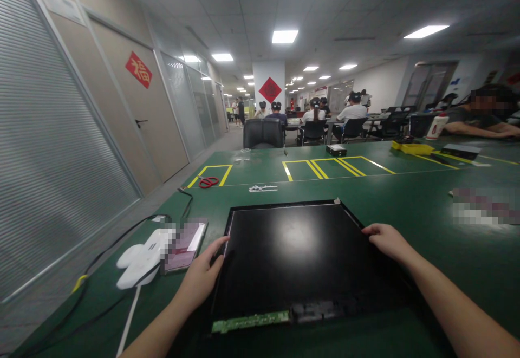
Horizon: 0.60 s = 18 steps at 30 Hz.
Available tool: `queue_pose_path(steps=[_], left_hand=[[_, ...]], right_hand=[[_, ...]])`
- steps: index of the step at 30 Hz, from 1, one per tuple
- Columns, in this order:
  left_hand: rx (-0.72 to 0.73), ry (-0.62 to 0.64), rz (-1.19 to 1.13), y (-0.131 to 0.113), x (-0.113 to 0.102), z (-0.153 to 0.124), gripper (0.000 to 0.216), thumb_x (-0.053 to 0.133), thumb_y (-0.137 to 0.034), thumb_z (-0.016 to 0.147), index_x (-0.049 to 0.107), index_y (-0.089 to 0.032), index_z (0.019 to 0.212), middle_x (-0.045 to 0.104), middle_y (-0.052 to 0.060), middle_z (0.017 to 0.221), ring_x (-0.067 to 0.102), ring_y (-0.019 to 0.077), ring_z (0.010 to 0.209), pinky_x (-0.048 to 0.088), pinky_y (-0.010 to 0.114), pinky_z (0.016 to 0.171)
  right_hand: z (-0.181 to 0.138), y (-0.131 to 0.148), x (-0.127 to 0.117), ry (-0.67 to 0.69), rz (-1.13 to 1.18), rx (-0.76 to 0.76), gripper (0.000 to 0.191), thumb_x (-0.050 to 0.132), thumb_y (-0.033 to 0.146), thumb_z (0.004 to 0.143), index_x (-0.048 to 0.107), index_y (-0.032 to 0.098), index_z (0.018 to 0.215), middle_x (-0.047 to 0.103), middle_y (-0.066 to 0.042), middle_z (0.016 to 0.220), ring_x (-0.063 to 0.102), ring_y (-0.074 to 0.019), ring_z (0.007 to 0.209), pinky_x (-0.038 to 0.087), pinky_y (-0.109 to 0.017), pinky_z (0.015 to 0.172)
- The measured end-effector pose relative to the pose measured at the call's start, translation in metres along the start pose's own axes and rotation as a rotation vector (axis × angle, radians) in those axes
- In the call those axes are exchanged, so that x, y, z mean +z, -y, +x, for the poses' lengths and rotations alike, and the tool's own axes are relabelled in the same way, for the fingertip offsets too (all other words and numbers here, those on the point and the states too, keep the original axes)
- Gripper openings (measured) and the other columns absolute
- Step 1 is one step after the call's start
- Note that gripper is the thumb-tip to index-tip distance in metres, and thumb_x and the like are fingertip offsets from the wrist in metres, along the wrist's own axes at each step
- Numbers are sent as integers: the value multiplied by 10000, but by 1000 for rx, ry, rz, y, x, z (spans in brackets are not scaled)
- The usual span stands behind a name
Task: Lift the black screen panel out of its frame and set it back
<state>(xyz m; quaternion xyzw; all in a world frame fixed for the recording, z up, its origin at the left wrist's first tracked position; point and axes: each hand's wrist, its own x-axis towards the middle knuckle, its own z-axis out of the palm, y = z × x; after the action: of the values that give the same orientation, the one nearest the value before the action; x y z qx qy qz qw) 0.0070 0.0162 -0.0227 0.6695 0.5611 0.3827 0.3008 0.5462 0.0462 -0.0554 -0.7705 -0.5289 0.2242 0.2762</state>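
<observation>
A flat black display panel in a thin dark frame lies before me on the green table. A narrow green circuit board runs along the left part of its near edge. My left hand grips the panel's left edge, thumb on the near side and fingers at the rim. At the upper right edge, my right hand holds the rim between thumb and curled fingers. Some fingertips are hidden by the frame.
To the left are a white fan-shaped device with cables and a phone. Red-handled scissors and small white pieces lie beyond the panel. A yellow tray, bottle and another person are at far right.
</observation>
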Motion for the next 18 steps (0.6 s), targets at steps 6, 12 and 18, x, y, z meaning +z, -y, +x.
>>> queue_pose_path(steps=[6,12,18], left_hand=[[-249,-97,-586,-13,6,0,684,876,-428,637,695,-215,1261,647,146,1475,583,390,1382,450,500,1160],[-444,-237,-788,-27,12,-2,372,768,-113,748,724,-185,1110,661,133,1460,633,303,1342,533,366,1063],[-599,-178,-893,-37,15,-6,543,673,-89,889,592,-224,1409,825,96,961,817,264,791,648,353,692]], right_hand=[[2,-2,2,-20,2,19,329,616,92,610,827,232,820,813,-70,953,749,-241,927,546,-281,816],[4,-6,2,-23,9,13,291,637,118,621,816,235,819,808,-72,954,743,-252,926,546,-303,816],[4,-6,2,-7,8,10,295,624,123,629,811,240,825,805,-74,965,742,-253,928,551,-322,829]])
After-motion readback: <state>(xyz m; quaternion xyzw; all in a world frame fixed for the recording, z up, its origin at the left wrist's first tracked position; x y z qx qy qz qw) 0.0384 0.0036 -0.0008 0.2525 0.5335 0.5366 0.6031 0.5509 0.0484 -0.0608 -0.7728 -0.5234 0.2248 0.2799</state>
